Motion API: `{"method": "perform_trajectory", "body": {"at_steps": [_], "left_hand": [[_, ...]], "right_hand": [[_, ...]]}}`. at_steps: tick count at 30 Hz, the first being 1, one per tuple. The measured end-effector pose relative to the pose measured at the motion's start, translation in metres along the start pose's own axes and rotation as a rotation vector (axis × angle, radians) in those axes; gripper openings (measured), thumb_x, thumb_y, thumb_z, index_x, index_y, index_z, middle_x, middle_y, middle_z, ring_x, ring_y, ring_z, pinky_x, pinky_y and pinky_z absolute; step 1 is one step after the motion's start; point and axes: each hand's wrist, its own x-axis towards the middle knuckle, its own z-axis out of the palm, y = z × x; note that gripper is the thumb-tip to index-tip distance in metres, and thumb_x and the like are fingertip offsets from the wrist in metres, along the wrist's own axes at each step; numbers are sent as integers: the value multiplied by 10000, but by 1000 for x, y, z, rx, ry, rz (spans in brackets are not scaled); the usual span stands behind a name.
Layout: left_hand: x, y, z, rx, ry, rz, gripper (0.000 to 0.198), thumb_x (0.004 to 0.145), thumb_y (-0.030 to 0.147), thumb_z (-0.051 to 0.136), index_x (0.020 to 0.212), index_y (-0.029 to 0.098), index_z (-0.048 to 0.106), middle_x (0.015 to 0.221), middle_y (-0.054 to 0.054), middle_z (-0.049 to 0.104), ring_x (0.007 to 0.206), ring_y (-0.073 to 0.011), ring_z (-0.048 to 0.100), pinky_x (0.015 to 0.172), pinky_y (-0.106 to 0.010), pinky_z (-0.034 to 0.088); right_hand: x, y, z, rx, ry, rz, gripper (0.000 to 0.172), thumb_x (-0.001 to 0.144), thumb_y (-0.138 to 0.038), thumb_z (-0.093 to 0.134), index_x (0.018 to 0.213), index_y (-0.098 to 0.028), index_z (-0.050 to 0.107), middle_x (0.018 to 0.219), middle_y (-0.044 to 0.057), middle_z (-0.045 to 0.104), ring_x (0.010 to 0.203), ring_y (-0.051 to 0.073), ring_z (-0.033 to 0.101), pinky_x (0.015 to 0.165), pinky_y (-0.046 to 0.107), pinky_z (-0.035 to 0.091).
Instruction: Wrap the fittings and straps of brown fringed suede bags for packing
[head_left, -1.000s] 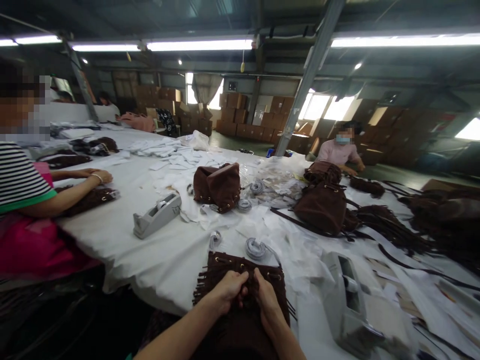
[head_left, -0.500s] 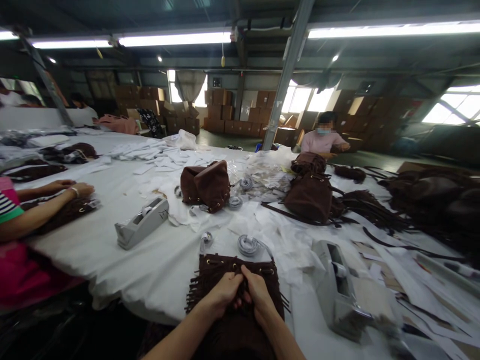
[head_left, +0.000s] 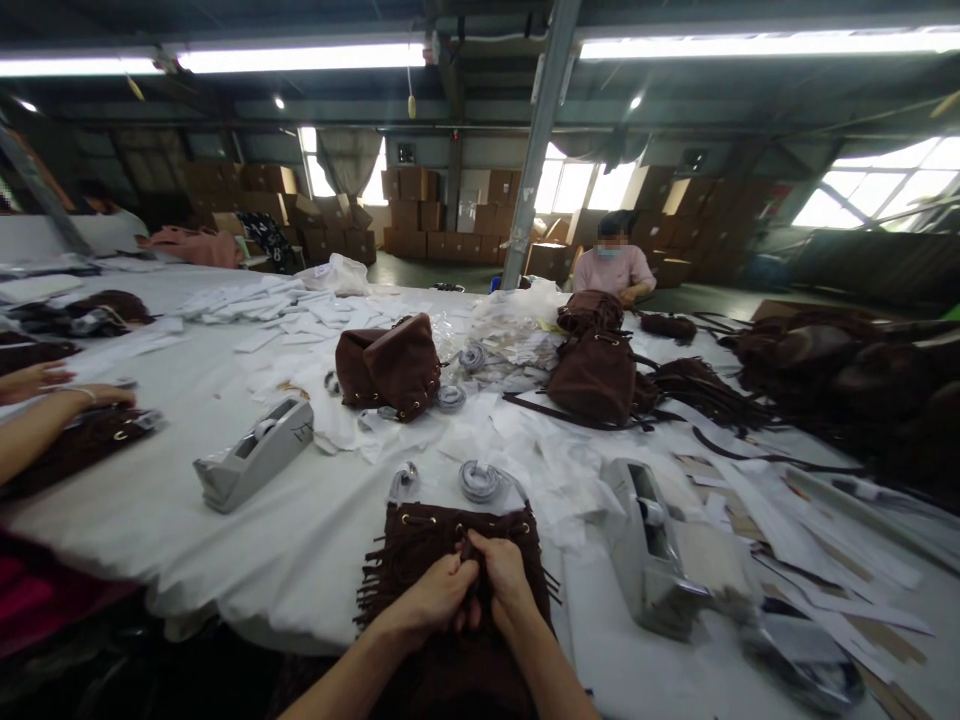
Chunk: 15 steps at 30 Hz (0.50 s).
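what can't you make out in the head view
All in the head view:
Which part of the fringed bag the left hand and right hand hold: hidden behind them.
Near-left co-worker: head cut off by the left edge.
Dark pile at right: too dim and blurred to count.

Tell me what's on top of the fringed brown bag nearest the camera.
The left hand and right hand meet over the fringed brown bag, near its gold eyelets. The surface directly under the hands is covered.
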Motion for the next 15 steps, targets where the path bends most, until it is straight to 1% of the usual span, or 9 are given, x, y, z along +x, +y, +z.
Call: {"method": "perform_trajectory", "body": {"at_steps": [2,4,6,8,9,10,12,13,15], "left_hand": [[-1,-2,-2,-32,16,8,410,844,506,364,806,149,562,471,16,559,299,-62,363,318,-177,160],[-2,0,-8,-39,0,3,478,833,565,362,859,143,584,489,22,559,305,-59,367,319,-172,169],[-2,6,-21,4,-144,-17,468,802,572,447,830,132,603,543,3,590,337,-60,420,331,-169,222],[3,19,-40,91,-294,-44,404,764,522,562,811,124,620,607,-23,631,393,-79,500,359,-174,294],[7,26,-51,137,-275,-47,376,753,490,603,818,120,629,627,-30,643,422,-92,530,375,-180,327],[14,35,-61,174,-167,-31,361,764,467,611,828,113,637,640,-33,646,453,-103,552,394,-188,359],[33,52,-79,199,189,35,336,821,427,589,892,102,640,730,-43,651,562,-122,593,481,-222,453],[44,60,-86,197,313,62,319,851,400,570,959,105,627,825,-52,652,652,-135,612,559,-254,499],[68,71,-94,185,434,89,309,882,356,551,1085,125,581,1019,-68,619,838,-171,616,715,-337,534]], "right_hand": [[-6,-1,-1,-39,-79,16,359,631,-455,720,554,-112,646,479,56,634,419,139,569,414,219,411],[-12,-1,-1,-106,-210,38,423,663,-529,683,588,-115,639,439,38,601,351,126,518,350,208,345],[-14,-1,-2,-128,-279,18,442,670,-558,668,620,-121,631,457,28,602,348,117,501,348,206,329],[-13,1,-1,-97,-221,-63,432,657,-556,677,627,-127,626,518,29,630,416,123,532,404,217,369],[-12,2,0,-93,-171,-111,424,652,-551,681,629,-131,627,551,32,643,464,132,554,445,225,394],[-11,3,0,-108,-125,-155,414,655,-545,679,638,-134,630,579,35,654,509,142,572,487,233,414],[-7,6,1,-186,-70,-219,388,691,-529,652,662,-143,631,603,38,662,553,155,592,544,246,435],[-6,9,1,-230,-62,-241,369,719,-514,628,671,-148,624,600,36,659,553,154,593,558,248,439],[-3,13,1,-292,-63,-257,331,778,-476,564,697,-157,603,580,27,645,527,146,588,558,247,441]]}}
